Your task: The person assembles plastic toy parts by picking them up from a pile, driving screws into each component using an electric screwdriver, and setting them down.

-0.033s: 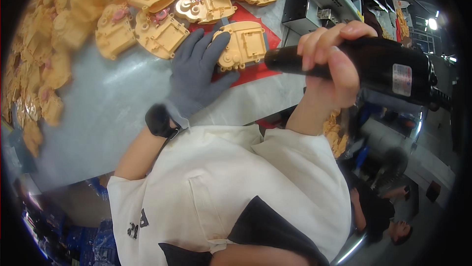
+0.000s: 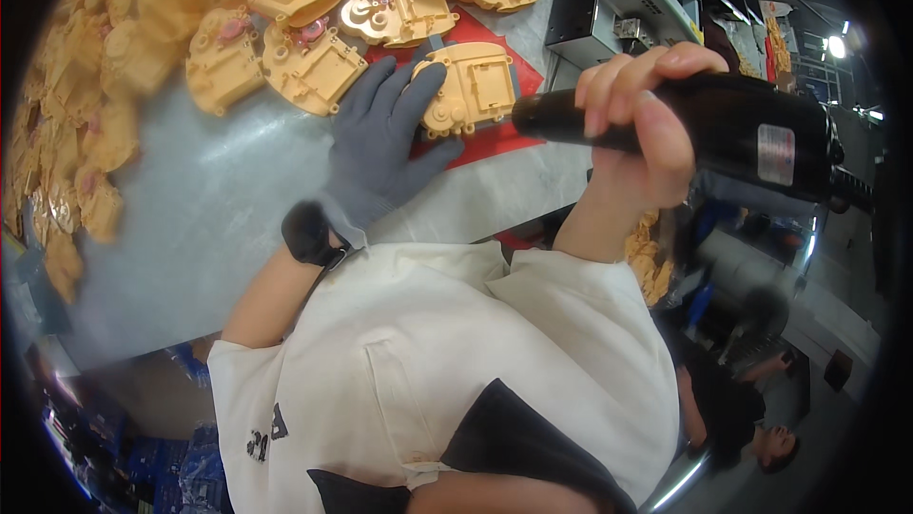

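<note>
In a grey glove, my left hand holds a yellow plastic housing by its left side, index finger on the upper edge and thumb below. The housing has a square recess and small round bosses, and lies over a red sheet on the metal table. Bare, my right hand is wrapped round a black electric screwdriver held sideways. Its nose is at the housing's right edge; the tip and any contact are hidden. A cord leaves its rear end.
Several like housings, some with pink round parts, lie beyond my left hand. More are heaped at the far left. A grey metal box stands at the far right. A person in black is at the lower right.
</note>
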A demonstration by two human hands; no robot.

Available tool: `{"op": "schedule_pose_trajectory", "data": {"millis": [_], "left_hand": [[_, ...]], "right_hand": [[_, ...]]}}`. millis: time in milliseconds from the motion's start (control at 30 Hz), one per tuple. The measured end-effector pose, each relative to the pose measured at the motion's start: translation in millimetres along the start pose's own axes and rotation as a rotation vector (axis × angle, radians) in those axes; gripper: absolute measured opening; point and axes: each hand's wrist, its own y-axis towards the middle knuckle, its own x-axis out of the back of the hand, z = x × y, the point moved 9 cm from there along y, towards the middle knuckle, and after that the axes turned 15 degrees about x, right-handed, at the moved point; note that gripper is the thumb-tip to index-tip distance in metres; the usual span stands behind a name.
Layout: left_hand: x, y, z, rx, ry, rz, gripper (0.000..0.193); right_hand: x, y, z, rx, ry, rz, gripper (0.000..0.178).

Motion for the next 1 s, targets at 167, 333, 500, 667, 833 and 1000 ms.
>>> {"op": "schedule_pose_trajectory", "data": {"millis": [167,333,500,667,833,1000], "left_hand": [[1.2,-2.9,6.3,0.016,-0.027,0.003,0.075],[-0.3,-4.3,5.2,0.017,-0.031,0.019,0.074],[0.6,-1.8,5.1,0.009,-0.041,0.0,0.072],[-2.2,2.6,2.9,-0.02,-0.039,-0.012,0.071],[3.2,2.2,-0.1,-0.049,-0.12,-0.043,0.07],[-2.2,4.7,-4.6,0.001,-0.098,0.054,0.067]], "right_hand": [[-9.9,-7.0,-2.5,-0.043,-0.039,0.117,0.03],[-15.2,-10.8,-4.0,-0.091,-0.12,0.159,0.029],[-16.3,-11.1,-9.8,-0.088,-0.19,0.189,0.028],[3.5,-4.2,-26.4,-0.127,-0.011,0.049,0.024],[16.3,-10.6,-14.4,-0.101,0.113,-0.109,0.031],[113.1,22.2,68.9,0.22,-0.001,-0.262,0.029]]}}
